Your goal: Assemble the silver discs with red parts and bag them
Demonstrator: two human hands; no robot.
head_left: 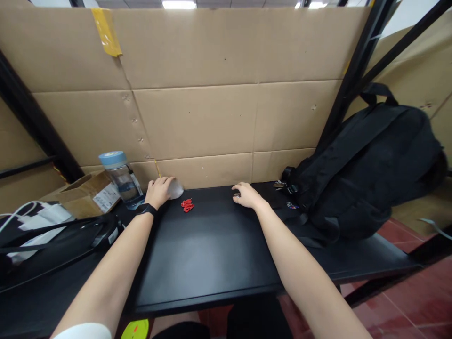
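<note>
My left hand, with a black band on its wrist, is near the back of the black tabletop. Its fingers are closed round a translucent whitish cup-like object, partly hidden by the hand. Just right of that lies a small cluster of red looped pieces on the table. Near the back edge, my right hand has its thumb and fingers bent round a small dark, shiny thing, too small to name. Farther right, a few keys and a small colourful trinket lie beside the backpack.
A black backpack leans at the right. On the left stand a water bottle with a blue lid, an opened cardboard box and a black bag with white chargers and cables. A cardboard wall closes off the back.
</note>
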